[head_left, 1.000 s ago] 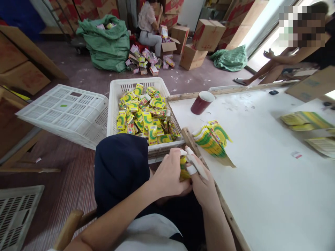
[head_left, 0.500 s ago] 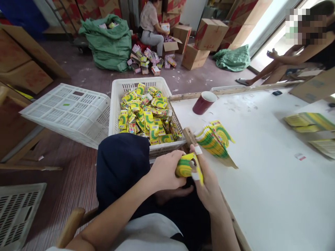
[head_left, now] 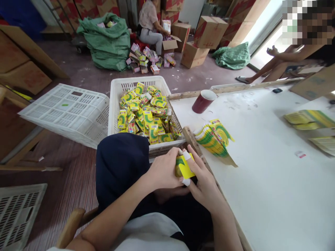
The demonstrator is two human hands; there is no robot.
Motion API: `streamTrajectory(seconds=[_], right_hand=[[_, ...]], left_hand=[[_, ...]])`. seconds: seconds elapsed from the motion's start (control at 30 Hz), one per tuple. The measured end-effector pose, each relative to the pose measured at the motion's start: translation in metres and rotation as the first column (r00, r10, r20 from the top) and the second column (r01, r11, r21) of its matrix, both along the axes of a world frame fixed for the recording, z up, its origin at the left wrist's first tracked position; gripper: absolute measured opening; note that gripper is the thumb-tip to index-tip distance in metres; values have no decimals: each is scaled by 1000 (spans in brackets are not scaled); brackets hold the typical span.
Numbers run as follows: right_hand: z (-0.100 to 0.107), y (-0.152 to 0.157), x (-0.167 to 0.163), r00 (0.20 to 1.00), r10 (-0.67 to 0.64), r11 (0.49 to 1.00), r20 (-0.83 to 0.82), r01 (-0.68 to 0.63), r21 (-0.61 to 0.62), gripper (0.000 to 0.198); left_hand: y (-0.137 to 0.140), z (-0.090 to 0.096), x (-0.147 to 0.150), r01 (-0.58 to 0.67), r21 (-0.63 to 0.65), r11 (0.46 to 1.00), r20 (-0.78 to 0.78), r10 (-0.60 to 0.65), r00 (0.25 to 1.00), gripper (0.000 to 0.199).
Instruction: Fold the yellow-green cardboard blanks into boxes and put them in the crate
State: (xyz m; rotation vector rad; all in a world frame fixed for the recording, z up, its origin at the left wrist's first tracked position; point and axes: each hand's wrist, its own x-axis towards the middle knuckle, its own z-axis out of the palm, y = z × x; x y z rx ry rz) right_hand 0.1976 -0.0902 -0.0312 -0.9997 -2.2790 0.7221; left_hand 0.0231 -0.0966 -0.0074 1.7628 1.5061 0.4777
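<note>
White and wood-edged, a broad table stands beside a slotted plastic crate heaped with printed yellow-green cartons. Since half a second ago, a plain yellow flap has turned into view on the small box near the table's edge, grasped between the curled left hand and the tape-fingered right hand.

Maroon mug is standing on the white table. At back, big green sack is sitting on the floor, small packs are lying heaped beside it. Co-worker is sitting by an open carton. Cardboard box is resting on another box; smaller green sack is lying near them. Second person is sitting far right.
</note>
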Motion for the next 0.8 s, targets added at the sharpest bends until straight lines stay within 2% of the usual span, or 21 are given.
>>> streamTrajectory(seconds=[0.13, 0.3, 0.5, 0.63, 0.8], right_hand=[[-6, 1, 9, 998, 0, 1000, 59, 1, -12, 66], [-14, 0, 15, 999, -30, 1000, 29, 30, 0, 46], [-1, 5, 20, 998, 30, 999, -61, -32, -36, 22], [4, 7, 23, 992, 87, 992, -91, -94, -78, 19], [-8, -1, 14, 997, -16, 999, -74, 14, -35, 21]], left_hand=[[-1, -1, 0, -11, 16, 1000, -9, 11, 1000, 57], [2, 0, -2, 43, 27, 999, -32, -43, 999, 53], [4, 2, -7, 108, 44, 993, -48, -106, 993, 51], [4, 2, -7, 156, 45, 987, -67, -153, 986, 50], [4, 0, -7, 149, 75, 986, -94, -142, 985, 44]])
